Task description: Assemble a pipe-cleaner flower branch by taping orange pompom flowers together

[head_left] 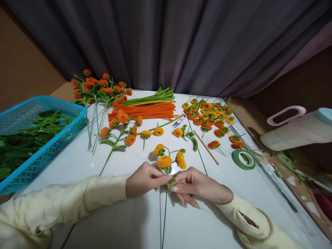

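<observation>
Between my hands stands a stem of yellow pipe-cleaner flowers point(164, 162), its fuzzy blooms and a small green bud at the top. My left hand point(149, 180) pinches the green stem just below the blooms, thumb and fingertips together. From the other side, my right hand point(195, 186) grips the same stem slightly lower, thumb against fingers, with a green leaf piece at the fingertips. The lower stem is mostly hidden by the fingers. Just beyond lie loose yellow flower heads point(177, 132) and a curled green leaf point(195, 144).
A blue basket point(82, 114) of green leaves stands left. Orange flower stems point(103, 86), orange pipe cleaners point(145, 111) and green ones point(155, 97) lie behind. To the right are many flower heads point(207, 112), thread snips point(180, 120), a wooden stick point(207, 148), green tape point(236, 158) and a tumbler point(298, 133).
</observation>
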`<state>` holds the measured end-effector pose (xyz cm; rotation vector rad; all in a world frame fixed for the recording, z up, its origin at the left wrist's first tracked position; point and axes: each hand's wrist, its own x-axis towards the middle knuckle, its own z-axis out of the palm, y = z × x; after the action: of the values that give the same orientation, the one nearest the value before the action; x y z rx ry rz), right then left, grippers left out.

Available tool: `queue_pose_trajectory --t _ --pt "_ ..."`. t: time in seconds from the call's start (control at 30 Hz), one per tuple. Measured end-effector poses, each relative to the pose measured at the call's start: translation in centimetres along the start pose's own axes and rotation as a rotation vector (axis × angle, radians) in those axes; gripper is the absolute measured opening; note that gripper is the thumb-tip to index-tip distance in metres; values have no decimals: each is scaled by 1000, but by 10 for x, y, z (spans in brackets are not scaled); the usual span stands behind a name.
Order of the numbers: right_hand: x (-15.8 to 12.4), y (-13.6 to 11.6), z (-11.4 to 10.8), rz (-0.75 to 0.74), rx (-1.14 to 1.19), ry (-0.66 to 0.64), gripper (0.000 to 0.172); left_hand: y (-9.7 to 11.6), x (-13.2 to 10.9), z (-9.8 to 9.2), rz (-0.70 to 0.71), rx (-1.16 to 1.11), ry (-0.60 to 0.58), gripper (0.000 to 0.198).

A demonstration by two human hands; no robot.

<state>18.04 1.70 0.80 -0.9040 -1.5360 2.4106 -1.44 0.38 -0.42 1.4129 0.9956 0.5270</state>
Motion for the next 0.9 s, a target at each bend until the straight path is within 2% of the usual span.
queue_pose_trajectory --t 0.1,0.4,0.5,0.67,0.9 --pt "0 1 1 -1 -23 52 34 0 0 1 -1 -10 4 44" --pt "0 0 5 -13 76 83 36 -1 -1 3 6 37 40 48" --pt "0 2 6 -8 76 103 37 1 -1 4 -62 4 45 43" --pt "1 4 5 -15 63 130 34 6 1 6 -207 -194 115 34" --pt "0 4 6 -28 38 140 35 3 0 7 -107 -231 194 27"
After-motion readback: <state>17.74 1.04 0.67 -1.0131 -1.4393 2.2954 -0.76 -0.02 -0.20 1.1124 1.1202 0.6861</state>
